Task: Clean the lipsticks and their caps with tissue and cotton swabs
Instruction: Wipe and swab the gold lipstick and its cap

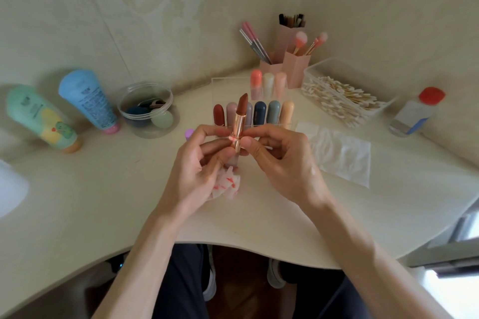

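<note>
Smooth cream desk [103, 189], glossy gold-cased lipstick [240, 122]

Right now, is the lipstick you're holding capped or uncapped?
Uncapped. The lipstick shows its brown-red stick bare above the gold tube, held upright, pinched at the base by the left hand and right hand.

No text, brand or number is legible. Blue tube [86, 101], lying on the surface [103, 202] at left: a block of fine dark print on its side, too blurred to read. Green tube [39, 116] beside it: a small dark emblem above a coloured cartoon picture, lettering unreadable. Clear bottle [414, 114] with red cap, at right: a white and blue label, no characters discernible.
</note>
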Tool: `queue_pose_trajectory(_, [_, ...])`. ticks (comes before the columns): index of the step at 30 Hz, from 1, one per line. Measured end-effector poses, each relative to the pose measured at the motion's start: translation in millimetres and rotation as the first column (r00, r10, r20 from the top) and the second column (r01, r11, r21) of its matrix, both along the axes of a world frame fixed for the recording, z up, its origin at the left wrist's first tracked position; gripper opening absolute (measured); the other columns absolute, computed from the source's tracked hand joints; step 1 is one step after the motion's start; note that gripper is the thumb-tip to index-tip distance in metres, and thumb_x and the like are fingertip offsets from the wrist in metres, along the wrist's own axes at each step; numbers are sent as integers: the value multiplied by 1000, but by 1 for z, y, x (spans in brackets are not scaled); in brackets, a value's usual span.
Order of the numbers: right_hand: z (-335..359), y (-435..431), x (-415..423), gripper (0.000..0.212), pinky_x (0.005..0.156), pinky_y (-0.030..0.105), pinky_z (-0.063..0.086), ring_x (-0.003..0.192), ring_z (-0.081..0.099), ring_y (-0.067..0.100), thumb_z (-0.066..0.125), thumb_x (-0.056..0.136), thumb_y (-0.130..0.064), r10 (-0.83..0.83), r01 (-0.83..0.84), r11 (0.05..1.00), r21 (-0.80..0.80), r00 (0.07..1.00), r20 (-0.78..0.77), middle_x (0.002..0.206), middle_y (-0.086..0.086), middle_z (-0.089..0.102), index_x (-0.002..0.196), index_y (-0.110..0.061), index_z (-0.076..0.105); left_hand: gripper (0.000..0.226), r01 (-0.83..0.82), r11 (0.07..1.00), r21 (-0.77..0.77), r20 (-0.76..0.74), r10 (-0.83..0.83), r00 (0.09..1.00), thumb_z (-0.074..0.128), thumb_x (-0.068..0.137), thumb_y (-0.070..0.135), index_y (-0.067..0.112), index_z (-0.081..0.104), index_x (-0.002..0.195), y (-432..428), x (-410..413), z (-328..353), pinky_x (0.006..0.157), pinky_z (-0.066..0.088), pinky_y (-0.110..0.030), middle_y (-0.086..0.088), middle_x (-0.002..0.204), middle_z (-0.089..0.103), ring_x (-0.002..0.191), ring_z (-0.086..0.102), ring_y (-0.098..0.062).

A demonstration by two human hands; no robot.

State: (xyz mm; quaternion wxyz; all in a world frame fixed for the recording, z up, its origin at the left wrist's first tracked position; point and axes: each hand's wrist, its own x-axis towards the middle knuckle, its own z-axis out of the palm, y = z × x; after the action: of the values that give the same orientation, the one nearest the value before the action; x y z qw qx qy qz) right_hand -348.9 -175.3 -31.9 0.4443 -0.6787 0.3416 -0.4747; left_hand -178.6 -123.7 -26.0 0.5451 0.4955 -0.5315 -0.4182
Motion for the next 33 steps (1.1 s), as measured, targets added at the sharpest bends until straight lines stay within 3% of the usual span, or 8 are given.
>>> queue_pose_trajectory(5, [3,1,-4,15,53,4,41,51,60,-6,70,98,-3,-1,1,1000,9,1000,2,76,1,74,110,5,75,19,-12,1000,4,-8,12,1000,71,93,20,15,64,110,-1,1,-3,71,58,-26,-3,100,79,90,76,-16])
queue_pose_trajectory(10, [3,2,-2,14,55,4,42,54,61,-8,72,97,-4,1,-1,1000,-5,1000,-5,81,-4,74,108,4,75,28,-84,996,5,0,84,996,82,83,5,18,67,102,-5,2,-6,73,58,-24,-1,94,79,88,75,-16])
queue_pose_trajectory(13, [2,1,-3,7,56,4,42,53,61,-6,71,97,-3,6,-6,1000,-3,1000,13,74,-14,72,101,2,75,18,-51,998,29,-31,52,998,75,91,6,14,70,107,-4,2,-5,56,54,-24,-4,91,78,75,73,-17])
queue_pose_trajectory(17, [4,2,-1,8,56,6,41,53,60,-4,71,98,-5,9,-9,1000,6,1000,4,79,7,75,98,2,75,11,11,999,41,-59,-9,998,62,102,13,18,71,105,-1,1,-6,41,37,-26,-4,79,67,51,57,-31])
queue_pose_trajectory(21, [4,3,1,9,56,7,41,53,60,-3,71,98,-7,-1,1,1000,3,1000,7,82,15,77,99,2,74,14,49,999,9,-20,-48,999,57,104,18,15,70,110,-1,1,-3,44,46,-38,-9,78,62,58,54,-43])
queue_pose_trajectory(24, [3,3,1,8,55,7,41,53,59,-3,71,99,-6,5,-5,1000,1,1000,8,82,15,76,97,1,73,15,97,995,-2,6,-97,995,53,107,16,12,67,111,-2,3,-5,56,53,-49,-16,76,59,58,49,-37])
queue_pose_trajectory(27, [3,3,2,9,56,7,40,53,59,-2,71,99,-7,13,-13,1000,-11,1000,-4,81,14,76,96,2,72,18,111,993,30,-20,-111,994,48,107,19,17,66,106,-5,6,-11,47,43,-67,-1,65,55,48,38,-31])
queue_pose_trajectory(33, [3,2,0,9,60,10,43,59,64,1,69,100,-7,33,-33,999,-27,999,3,82,10,77,97,2,71,22,147,988,37,-76,-144,987,35,113,4,0,56,116,-3,3,-9,47,43,-58,4,65,62,41,41,-12])
